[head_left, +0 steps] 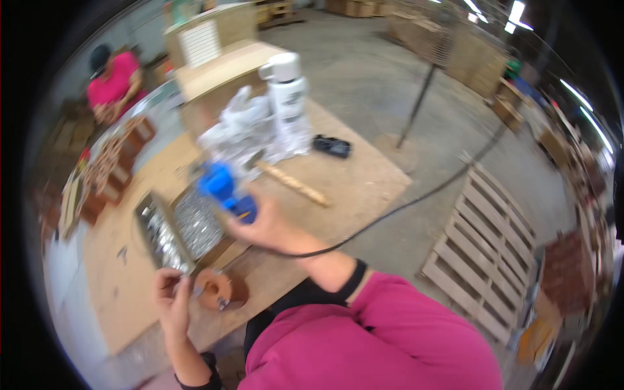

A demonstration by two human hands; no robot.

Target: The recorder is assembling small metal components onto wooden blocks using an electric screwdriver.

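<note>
Blue tool (220,183), blurry, partly behind right fingers (261,203)

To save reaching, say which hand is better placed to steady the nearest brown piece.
Left hand, probably: it is beside that brown piece; the right hand, farther off, holds a blue tool.

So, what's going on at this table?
A person's right hand is holding a blurry blue tool over the light brown wooden table. The left hand is beside a round, reddish-brown piece with a hollow top; it's too blurry to tell whether it holds anything. Small shiny silver metal pieces lie ahead.
</note>
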